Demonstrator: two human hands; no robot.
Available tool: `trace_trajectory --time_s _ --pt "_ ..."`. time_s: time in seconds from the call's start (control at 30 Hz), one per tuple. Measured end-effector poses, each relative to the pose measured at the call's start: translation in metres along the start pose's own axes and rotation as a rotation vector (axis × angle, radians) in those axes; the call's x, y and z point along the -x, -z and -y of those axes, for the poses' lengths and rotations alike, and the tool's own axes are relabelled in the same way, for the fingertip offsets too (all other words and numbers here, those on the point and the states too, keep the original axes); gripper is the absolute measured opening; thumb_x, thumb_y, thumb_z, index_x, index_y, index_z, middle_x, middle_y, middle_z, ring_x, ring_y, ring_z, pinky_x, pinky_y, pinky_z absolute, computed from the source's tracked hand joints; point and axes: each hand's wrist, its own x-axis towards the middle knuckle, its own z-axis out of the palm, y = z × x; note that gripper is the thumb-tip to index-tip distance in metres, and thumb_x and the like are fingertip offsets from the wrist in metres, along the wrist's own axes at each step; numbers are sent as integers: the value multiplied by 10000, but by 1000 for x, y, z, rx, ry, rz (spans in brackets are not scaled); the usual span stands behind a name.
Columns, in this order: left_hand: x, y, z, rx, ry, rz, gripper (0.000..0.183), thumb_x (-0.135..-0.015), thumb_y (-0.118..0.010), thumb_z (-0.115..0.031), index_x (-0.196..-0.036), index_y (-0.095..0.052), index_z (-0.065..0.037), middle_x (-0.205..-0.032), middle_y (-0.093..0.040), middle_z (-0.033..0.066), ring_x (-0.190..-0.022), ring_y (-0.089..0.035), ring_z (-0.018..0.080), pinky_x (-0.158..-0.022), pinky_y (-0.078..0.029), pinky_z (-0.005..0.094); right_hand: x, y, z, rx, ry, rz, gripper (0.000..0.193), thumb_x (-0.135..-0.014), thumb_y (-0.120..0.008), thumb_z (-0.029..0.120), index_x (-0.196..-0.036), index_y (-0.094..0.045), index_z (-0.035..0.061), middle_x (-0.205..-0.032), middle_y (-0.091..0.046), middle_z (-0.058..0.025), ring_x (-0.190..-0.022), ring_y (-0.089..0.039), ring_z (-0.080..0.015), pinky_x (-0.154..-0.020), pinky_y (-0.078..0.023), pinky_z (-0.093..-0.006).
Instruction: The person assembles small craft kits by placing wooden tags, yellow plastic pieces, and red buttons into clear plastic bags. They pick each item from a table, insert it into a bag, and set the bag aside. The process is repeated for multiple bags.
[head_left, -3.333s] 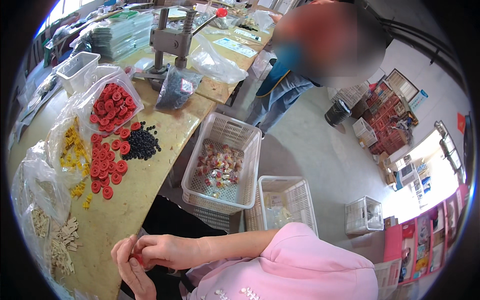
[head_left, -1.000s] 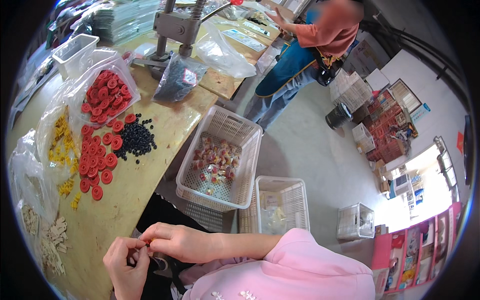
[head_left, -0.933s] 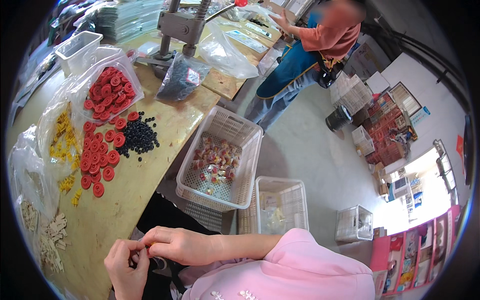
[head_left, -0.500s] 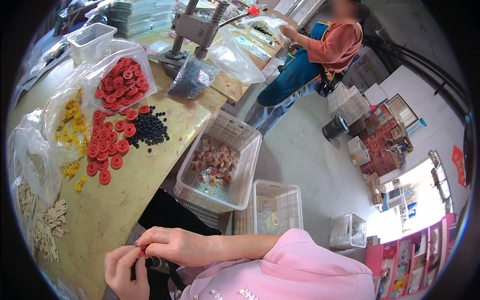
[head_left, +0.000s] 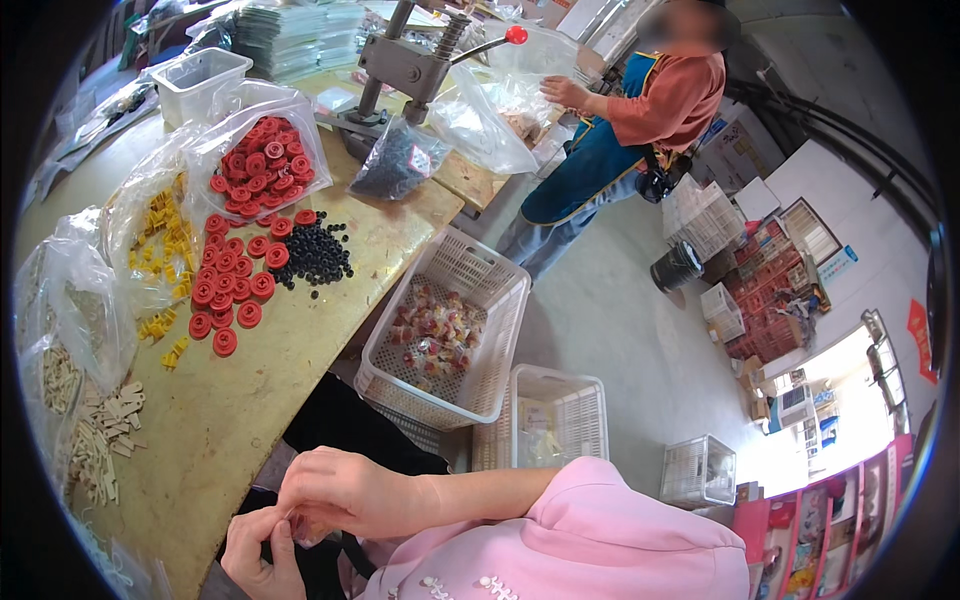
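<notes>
Low at the table's near edge, my left hand point(head_left: 258, 556) and my right hand point(head_left: 350, 492) meet, fingers closed in a pinch. Between them is a small clear plastic bag point(head_left: 308, 527) with something reddish inside; the fingers cover much of it. On the table beyond lie red round plastic wheels point(head_left: 225, 290), some loose and some spilling from an open clear bag point(head_left: 310, 150). Next to the wheels are small black round pieces point(head_left: 312, 255) in a heap. Yellow plastic pieces point(head_left: 165, 230) and cream-coloured flat strips point(head_left: 115, 420) lie to the left.
A hand press point(head_left: 405, 65) with a red-knobbed lever stands at the back, a bag of dark pieces point(head_left: 398, 160) before it. Right of the table, a white crate point(head_left: 510, 330) holds small filled bags; another crate point(head_left: 600, 415) adjoins it. A co-worker point(head_left: 650, 110) stands beyond.
My hands have shifted slightly, and the clear bag with its reddish content shows more below the right fingers. The co-worker's hand has moved left. The whole view has shifted a little.
</notes>
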Motion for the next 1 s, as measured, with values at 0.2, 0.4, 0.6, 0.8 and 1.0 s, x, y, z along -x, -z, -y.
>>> trace_trajectory --time_s 0.2,0.4,0.6,0.8,1.0 --pt "-1 -4 -3 62 -86 -63 73 -995 -727 -6 -1043 -775 21 -987 -772 119 -857 -724 193 -776 -587 314 1 10 2 -407 -328 15 86 -1002 -697 56 -1071 -683 6 -997 -721 -76 -922 -710 -189 -842 -574 -326" --pt "1 -9 -3 88 -91 -48 68 -990 -725 5 -1041 -768 18 -987 -766 109 -848 -718 179 -758 -583 301 5 14 4 -520 -364 -3 72 -1010 -695 81 -1046 -694 19 -969 -742 -69 -913 -710 -165 -835 -568 -325" --pt "-3 -19 0 -33 2 8 115 -961 -772 -46 -1067 -759 -6 -903 -729 72 -766 -675 134 -683 -553 270 13 3 -7 -136 -179 -70 101 -943 -746 75 -1033 -716 42 -964 -749 -70 -907 -696 -262 -865 -539 -392" --pt "-6 -38 14 -152 4 -62 116 -874 -726 33 -965 -670 -11 -821 -621 48 -705 -590 137 -637 -465 280 19 -10 -20 75 -7 -220 163 -868 -786 44 -1022 -731 46 -956 -744 -69 -901 -691 -297 -857 -541 -407" --pt "-14 -40 13 -135 -60 12 96 -908 -639 72 -900 -586 -9 -817 -549 29 -707 -493 106 -657 -409 248 20 -8 -27 119 -3 -262 212 -811 -806 41 -1009 -732 62 -951 -737 -60 -915 -701 -293 -837 -548 -409"
